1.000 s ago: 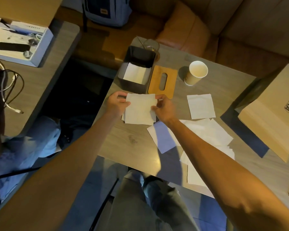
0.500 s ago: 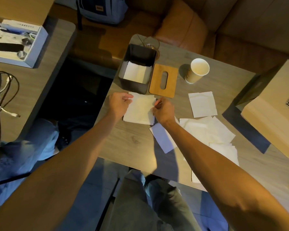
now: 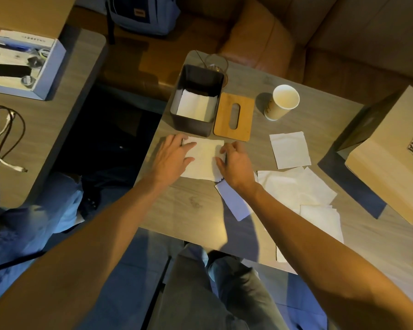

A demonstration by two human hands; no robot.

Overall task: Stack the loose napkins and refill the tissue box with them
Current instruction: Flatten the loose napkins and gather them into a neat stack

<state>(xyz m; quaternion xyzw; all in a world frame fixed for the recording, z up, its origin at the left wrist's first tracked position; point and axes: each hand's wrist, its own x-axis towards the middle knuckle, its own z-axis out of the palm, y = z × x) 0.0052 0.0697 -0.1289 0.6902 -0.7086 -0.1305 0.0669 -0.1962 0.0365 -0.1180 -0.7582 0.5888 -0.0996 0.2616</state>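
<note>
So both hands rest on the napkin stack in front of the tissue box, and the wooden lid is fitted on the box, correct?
No, the lid part is wrong. In the head view the wooden lid lies flat on the table beside the open tissue box. The left hand and right hand do rest on the napkin stack in front of it.

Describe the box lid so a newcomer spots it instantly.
Find the dark tissue box at the table's far edge. The lid lies flat right of it, left of the paper cup. It's the only wooden slab, with an oval slot.
</note>
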